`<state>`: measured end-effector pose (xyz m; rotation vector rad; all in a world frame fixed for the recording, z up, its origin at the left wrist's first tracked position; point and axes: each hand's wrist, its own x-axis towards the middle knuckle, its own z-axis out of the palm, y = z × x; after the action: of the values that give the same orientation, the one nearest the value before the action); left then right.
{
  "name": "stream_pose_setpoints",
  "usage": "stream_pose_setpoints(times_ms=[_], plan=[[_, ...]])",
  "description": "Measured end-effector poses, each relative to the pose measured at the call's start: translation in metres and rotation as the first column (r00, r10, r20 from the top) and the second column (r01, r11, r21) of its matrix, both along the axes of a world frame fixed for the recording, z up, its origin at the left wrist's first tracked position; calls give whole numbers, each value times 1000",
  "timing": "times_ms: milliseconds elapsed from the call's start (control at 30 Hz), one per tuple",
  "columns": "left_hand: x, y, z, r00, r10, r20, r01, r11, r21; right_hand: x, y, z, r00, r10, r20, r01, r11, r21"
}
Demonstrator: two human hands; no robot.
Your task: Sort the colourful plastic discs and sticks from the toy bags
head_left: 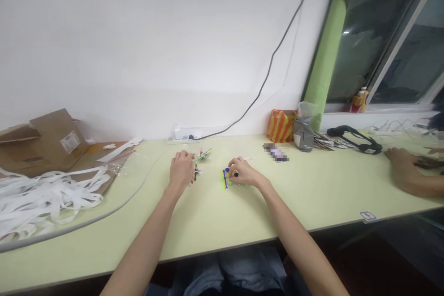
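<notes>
On the pale green-yellow table point(208, 222), my left hand point(181, 169) is curled over small dark, white and red pieces point(196, 173); its fingertips hide what they grip. Just beyond it lies a small bunch of thin green, blue and red pieces point(205, 154), partly on clear plastic. To the right, my right hand point(243, 172) has its fingers bent together over small plastic parts, and a dark round bit shows between thumb and fingers. Thin blue and yellow-green plastic parts point(224, 179) stick out at the left of this hand. Their exact kind is too small to tell.
White strips point(52, 203) and a cardboard box point(45, 143) are at left, with a grey cable point(128, 210) across the table. A power strip point(183, 134) stands at the wall. At right are a phone point(276, 153), striped bag point(280, 126), black strap point(357, 138) and another person's arm point(409, 175).
</notes>
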<state>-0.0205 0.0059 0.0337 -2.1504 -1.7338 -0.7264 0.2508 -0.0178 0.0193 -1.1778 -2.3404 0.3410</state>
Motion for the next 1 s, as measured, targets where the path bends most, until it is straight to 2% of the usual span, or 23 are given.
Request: stream_pose_setpoints(times_ms=[133,400,533,733,1000], plan=[[-8,2,-4,986,109,-122,-132,971,-198,2,3,-3,1000,-4,5,4,1000,7],[-18,5,-8,988,137,-67,-152,913,-379,3,5,-6,1000,3,1,-3,1000,28],[-22,6,-8,985,166,-45,-170,901,-400,0,4,-4,1000,9,-11,-9,999,51],[-22,8,-8,994,95,-47,-105,942,-318,-3,4,-1,996,-49,-72,59,988,140],[-24,9,-13,994,67,-83,-90,947,-310,-4,8,-5,991,-76,-107,98,972,211]])
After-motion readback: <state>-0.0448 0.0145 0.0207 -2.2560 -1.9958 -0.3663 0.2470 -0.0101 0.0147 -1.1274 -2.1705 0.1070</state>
